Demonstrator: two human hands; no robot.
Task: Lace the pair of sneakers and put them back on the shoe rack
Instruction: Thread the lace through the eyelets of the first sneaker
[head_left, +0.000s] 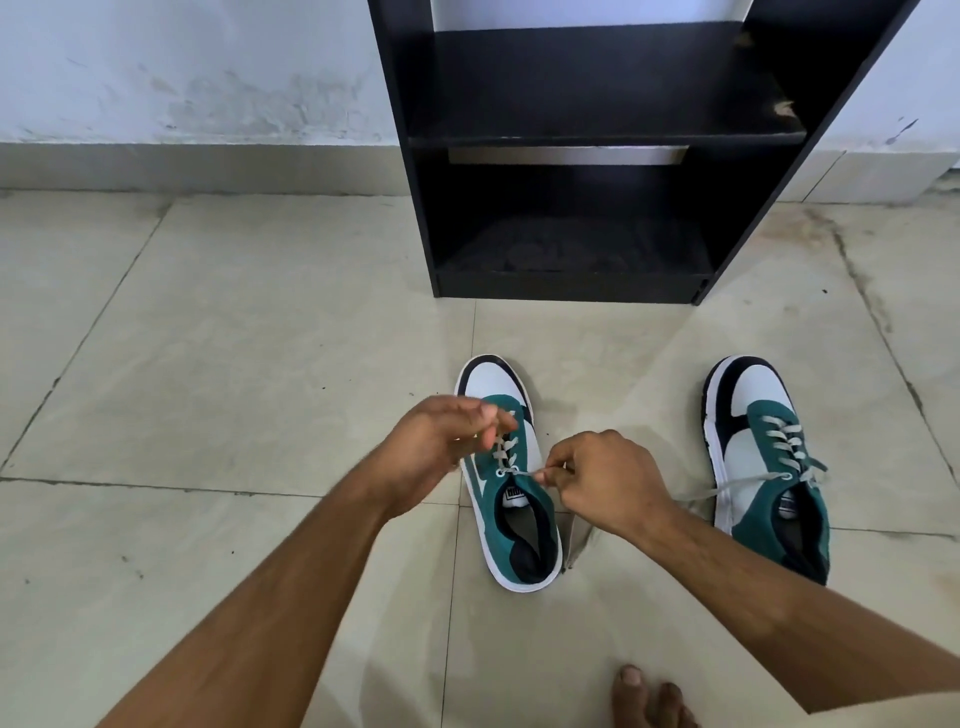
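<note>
Two teal, white and navy sneakers stand on the tiled floor, toes toward the rack. The left sneaker (511, 499) lies between my hands. My left hand (441, 447) hovers over its upper eyelets and pinches the grey lace (506, 452) with thumb and fingers. My right hand (602, 480) pinches the lace end that runs out of the top eyelet to the right. The right sneaker (763, 457) stands apart, laced, with loose lace ends trailing left and right. The black shoe rack (587, 156) stands ahead against the wall.
The rack's bottom shelf (571, 249) and middle shelf (597, 93) hold nothing. A bare foot (649, 699) shows at the bottom edge. Beige floor tiles (234, 338) spread to the left, and a pale wall rises behind.
</note>
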